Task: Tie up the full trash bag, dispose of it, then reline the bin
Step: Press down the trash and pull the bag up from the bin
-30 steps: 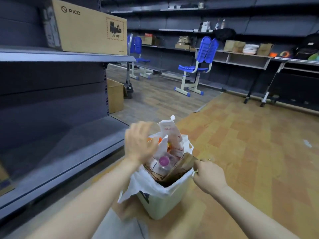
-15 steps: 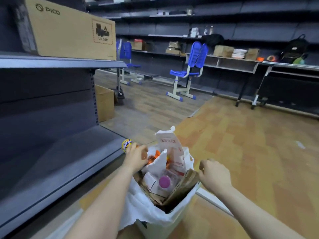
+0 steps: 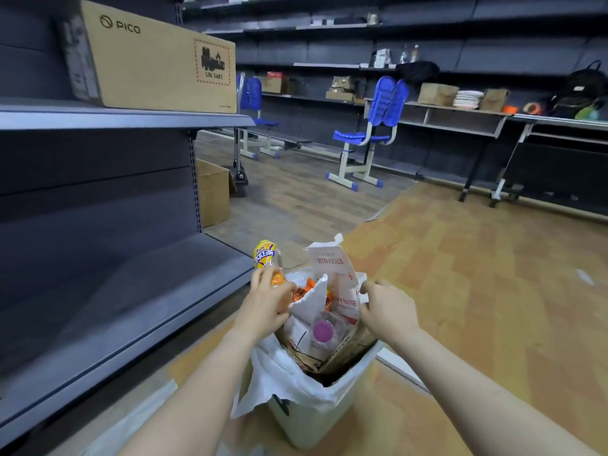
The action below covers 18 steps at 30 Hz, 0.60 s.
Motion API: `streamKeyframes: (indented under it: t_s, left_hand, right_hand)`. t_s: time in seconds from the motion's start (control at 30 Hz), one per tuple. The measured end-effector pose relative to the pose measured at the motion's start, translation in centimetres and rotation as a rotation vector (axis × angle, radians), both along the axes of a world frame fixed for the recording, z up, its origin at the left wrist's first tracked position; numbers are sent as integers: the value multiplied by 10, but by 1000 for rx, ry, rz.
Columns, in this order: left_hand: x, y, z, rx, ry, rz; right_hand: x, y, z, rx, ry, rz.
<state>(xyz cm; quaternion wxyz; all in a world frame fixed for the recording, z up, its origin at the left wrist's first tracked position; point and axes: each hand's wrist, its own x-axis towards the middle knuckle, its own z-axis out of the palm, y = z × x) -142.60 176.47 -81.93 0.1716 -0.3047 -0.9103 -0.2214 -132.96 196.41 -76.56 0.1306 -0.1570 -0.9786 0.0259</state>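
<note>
Beside grey shelves (image 3: 125, 291), your left hand (image 3: 268, 301) fingers grip a bottle (image 3: 268, 263); your right hand (image 3: 388, 307) fingers pinch the trash bag (image 3: 286, 370) rim.

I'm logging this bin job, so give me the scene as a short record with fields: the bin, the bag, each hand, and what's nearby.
bin: white bin on wooden floor, overfilled
bag: white trash bag draped over rim, not tied
contents: sticky-note packaging, purple lid, cardboard
left hand: left hand grips an orange drink bottle at the bin's edge
right hand: right hand pinches the bag's far edge
nearby: grey shelf with PICO box, blue chair
</note>
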Motion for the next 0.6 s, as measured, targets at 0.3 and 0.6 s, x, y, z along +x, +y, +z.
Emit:
streamKeyframes:
  t_s: [0.3,0.6]
  left_hand:
    - [55,-25,39,-177,395,-129]
    - [79,-36,27,-114,569,-386]
  right_hand:
    - [-6,-46,26,-123,60,195]
    - [-27,-79,50,-897,243,114]
